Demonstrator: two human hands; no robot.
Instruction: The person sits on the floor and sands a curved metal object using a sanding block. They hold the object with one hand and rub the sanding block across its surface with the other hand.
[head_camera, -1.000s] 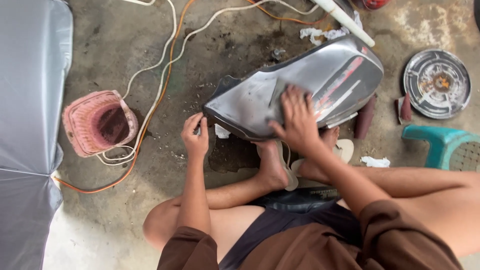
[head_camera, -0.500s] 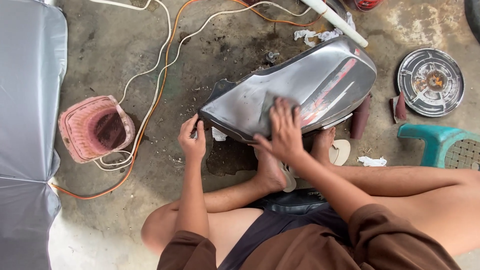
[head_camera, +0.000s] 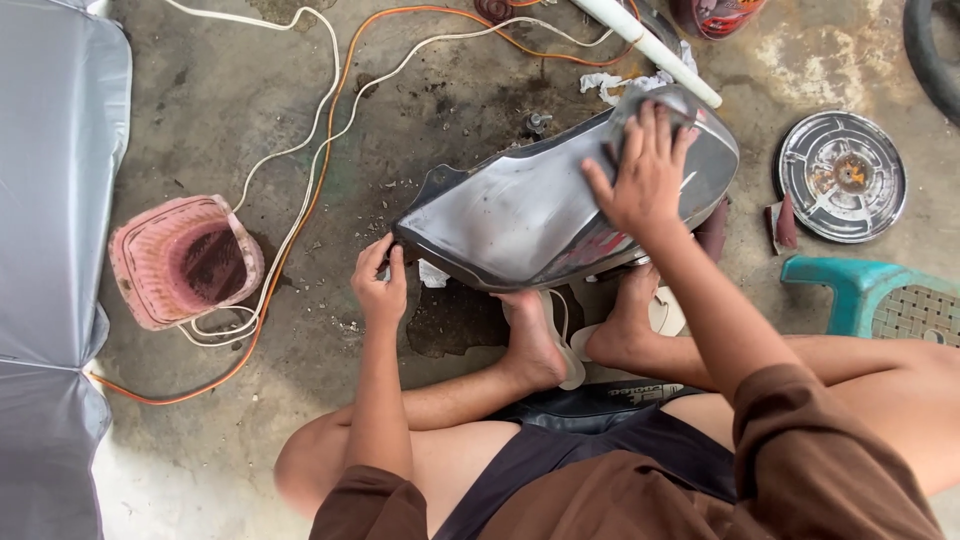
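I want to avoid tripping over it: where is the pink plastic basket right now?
In the head view the pink plastic basket sits on the concrete floor at the left, beside the orange and white cables, left of the left hand.

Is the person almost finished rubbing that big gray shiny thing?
Probably not yet. The middle of the gray panel looks smooth and shiny, so that part seems done. The right hand presses flat on the far end, rubbing there, while the left hand grips the pointed near end. A red patch shows along the lower edge, so some rubbing may be left.
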